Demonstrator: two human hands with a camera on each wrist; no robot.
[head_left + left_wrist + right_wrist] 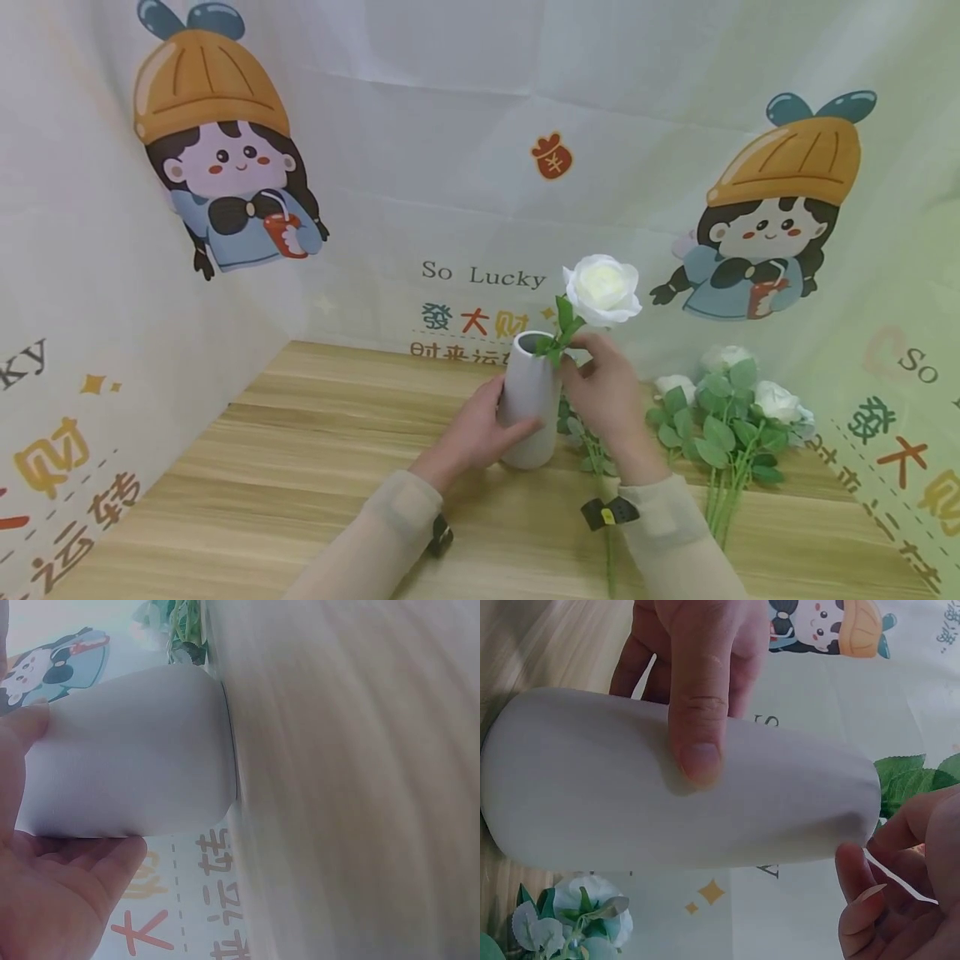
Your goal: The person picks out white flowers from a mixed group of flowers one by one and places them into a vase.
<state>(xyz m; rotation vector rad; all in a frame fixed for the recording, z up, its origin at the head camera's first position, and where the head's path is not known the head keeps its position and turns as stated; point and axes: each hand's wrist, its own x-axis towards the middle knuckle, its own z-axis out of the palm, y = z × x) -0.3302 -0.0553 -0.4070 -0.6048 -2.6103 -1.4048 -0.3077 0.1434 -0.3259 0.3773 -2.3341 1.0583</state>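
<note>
Left hand [480, 425] wraps the white vase [528, 417] around its middle, likely to steady it upright on the bench [300, 483]. Right hand [607, 392] has bent fingers at the rim; can't tell if they pinch the stem. 1 white rose [602, 290] stands at the mouth, leaves over it. Spare roses [716, 442] lie right, probably for easy reach.

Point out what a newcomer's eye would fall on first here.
Likely the white rose, just above and right of the mouth of the pale vase, with the left grip around the vase and the right grip beside its rim. Next, probably, the two orange-hatted cartoon figures on the backdrop, upper left and upper right. More white roses lie at the right.
</note>
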